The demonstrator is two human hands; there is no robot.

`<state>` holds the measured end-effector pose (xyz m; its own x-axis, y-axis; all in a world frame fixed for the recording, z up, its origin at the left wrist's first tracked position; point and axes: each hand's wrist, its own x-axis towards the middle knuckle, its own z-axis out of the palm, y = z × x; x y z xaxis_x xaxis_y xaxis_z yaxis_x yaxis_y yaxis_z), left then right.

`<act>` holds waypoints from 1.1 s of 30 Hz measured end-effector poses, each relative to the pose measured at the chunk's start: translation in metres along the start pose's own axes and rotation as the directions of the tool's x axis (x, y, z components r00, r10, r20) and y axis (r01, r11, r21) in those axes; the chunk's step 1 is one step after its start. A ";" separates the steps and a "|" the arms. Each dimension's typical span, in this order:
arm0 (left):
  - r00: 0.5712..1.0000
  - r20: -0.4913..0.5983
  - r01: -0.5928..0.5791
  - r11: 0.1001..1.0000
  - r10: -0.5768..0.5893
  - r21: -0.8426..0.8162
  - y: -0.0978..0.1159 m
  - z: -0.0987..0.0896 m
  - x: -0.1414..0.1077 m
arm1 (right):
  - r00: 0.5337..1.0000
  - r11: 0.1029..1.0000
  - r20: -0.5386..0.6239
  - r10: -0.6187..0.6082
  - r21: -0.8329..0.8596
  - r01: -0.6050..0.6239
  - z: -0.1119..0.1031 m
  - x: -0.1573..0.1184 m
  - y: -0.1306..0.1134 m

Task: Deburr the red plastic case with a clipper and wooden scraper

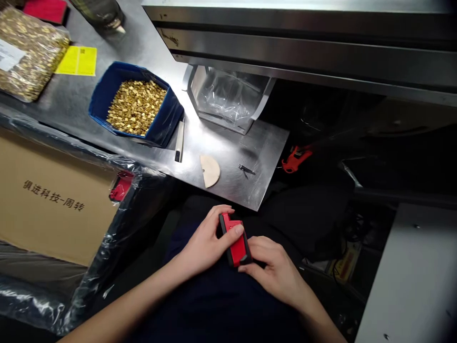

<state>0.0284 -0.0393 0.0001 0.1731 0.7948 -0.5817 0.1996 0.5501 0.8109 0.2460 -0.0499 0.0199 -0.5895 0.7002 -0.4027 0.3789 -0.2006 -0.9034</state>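
Observation:
A small red and black plastic part is between my two hands, above my lap. My left hand grips it from the left, thumb pressed on its red face and fingers wrapped behind its far end. From the right, my right hand pinches its near black edge between thumb and fingers. What kind of part it is, I cannot tell. Just beyond, on the metal table, lie a half-round beige piece, a nail clipper and a white-handled cutter.
A blue bin of small gold-coloured metal pieces stands at the back left, beside a yellow slip and a bag of similar pieces. A grey bin holds clear plastic bags. A plastic-wrapped cardboard box is at left.

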 end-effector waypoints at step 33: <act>0.851 0.507 0.365 0.539 0.137 -0.759 -0.011 -0.018 -0.012 | 0.995 0.985 -0.055 0.085 -0.145 -0.092 -0.026 0.084 -0.039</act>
<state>0.0072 -0.0501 -0.0009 0.6635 0.6220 -0.4158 -0.5616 0.7812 0.2726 0.2005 0.0345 0.0255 -0.5152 0.7170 -0.4695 0.5310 -0.1630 -0.8316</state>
